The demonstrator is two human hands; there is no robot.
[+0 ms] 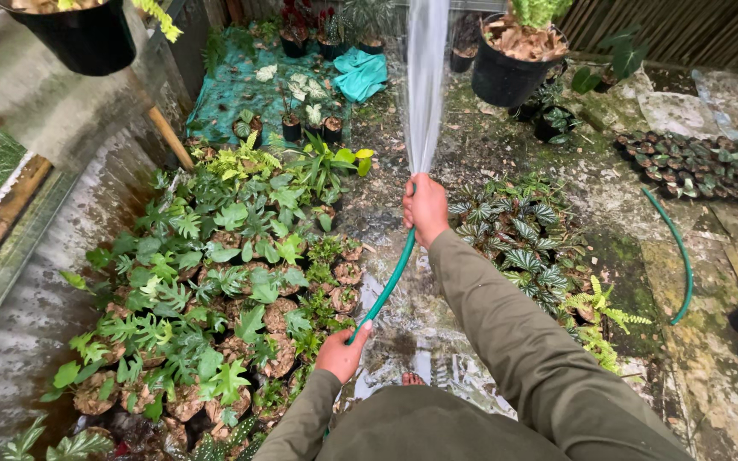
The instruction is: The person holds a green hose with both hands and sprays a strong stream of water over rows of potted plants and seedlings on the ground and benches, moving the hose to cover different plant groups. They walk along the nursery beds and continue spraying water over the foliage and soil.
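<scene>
My right hand [425, 207] grips the end of a green hose [389, 284], arm stretched forward in an olive sleeve. A fan of water [424, 85] sprays from the hose end up and away toward the far plants. My left hand [342, 352] holds the same hose lower down, close to my body. Small potted green plants [207, 290] crowd the ground to the left of the hose. A patch of striped-leaf plants [518, 235] lies to the right of my right hand.
Wet, mossy stone ground [642, 282] carries another length of green hose [682, 256] at right. A large black pot [510, 64] stands at the back, another [87, 34] hangs at top left. A teal tarp [241, 85] holds small pots. A corrugated sheet [36, 282] borders the left.
</scene>
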